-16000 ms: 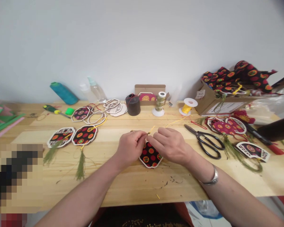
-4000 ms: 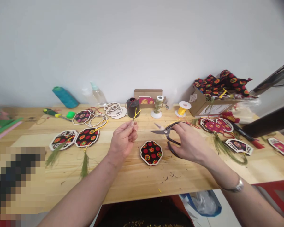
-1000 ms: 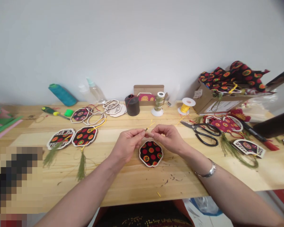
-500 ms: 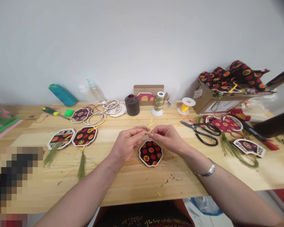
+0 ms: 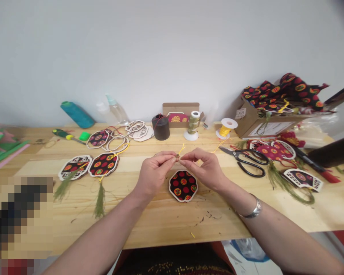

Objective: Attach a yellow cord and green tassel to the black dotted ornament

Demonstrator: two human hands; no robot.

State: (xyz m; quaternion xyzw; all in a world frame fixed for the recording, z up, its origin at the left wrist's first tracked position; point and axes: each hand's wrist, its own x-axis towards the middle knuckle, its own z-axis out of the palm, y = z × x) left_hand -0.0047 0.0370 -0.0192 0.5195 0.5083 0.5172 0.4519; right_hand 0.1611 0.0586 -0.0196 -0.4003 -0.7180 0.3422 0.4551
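Yellow cord (image 5: pixel 182 147), one short piece: centre of the frame, two loose ends rising from the pinch of my left hand (image 5: pixel 154 170), thumb and fingers closed on its base. Right hand (image 5: pixel 205 168), also mine: thumb and forefinger brought together at the same spot, beside the left fingertips; whether they grip anything is too small to tell. Silver bracelet (image 5: pixel 256 208), one: on my right wrist. Flowered plaque (image 5: pixel 184 186), one, black cloth, pale scalloped edge: flat on the table (image 5: pixel 149 233), just below my hands in the frame. Scissors (image 5: pixel 235 153), one pair, black handles: right of centre, blades pointing upper left. Spools, three, across the upper middle: black spool (image 5: pixel 161 128), olive spool (image 5: pixel 193 125), yellow spool (image 5: pixel 225 131). Tasselled plaques (image 5: pixel 103 164), two, side by side: left of the frame. Screwdriver (image 5: pixel 63 133), one: upper left. Cardboard box (image 5: pixel 248 122), heaped with patterned cloth (image 5: pixel 301 88): upper right.
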